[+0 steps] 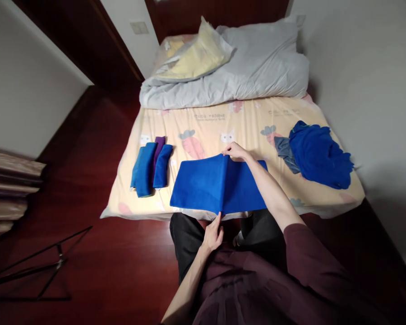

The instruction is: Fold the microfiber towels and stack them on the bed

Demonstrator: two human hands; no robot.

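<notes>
A bright blue towel [203, 185] lies spread at the near edge of the bed [209, 122]. A raised fold runs down its middle. My right hand [235, 151] pinches the far end of that fold. My left hand [214, 234] pinches the near end, at the mattress edge. Three folded towels [150, 167], two blue and one purple, lie side by side on the left of the bed. A loose heap of blue and grey towels [316, 153] sits on the right.
A grey duvet [250, 72] and a yellow pillow [196, 56] are bunched at the head of the bed. White walls stand on both sides. Dark red wooden floor lies left, with a black metal stand [43, 266] and a striped curtain edge [6, 189].
</notes>
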